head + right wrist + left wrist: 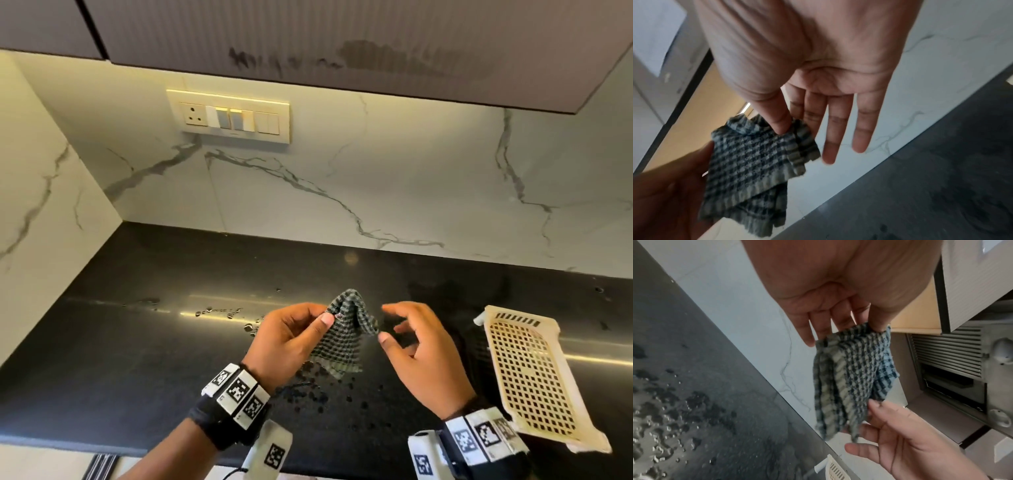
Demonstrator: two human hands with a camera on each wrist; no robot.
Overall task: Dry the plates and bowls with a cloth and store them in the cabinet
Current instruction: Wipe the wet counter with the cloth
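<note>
— Checked cloth (pixel 337 334): where?
— Pinched by thumb and fingers of left hand (pixel 287 337), hanging above wet black counter (pixel 137 342).
— Right hand (pixel 419 353)?
— Fingers spread, loose, just beside cloth. Cream basket (pixel 529 377) farther right.

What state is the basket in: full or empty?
Empty: the basket lies on the counter with only bare mesh showing.

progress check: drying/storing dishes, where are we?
Done, apparently: the cream drying rack on the counter holds no plates or bowls, and none show anywhere; whether they are in the cabinet cannot be seen. In hand: the left hand pinches the checked cloth; the right hand is open beside it. Possibly left: putting the cloth away; water drops dot the counter.
</note>
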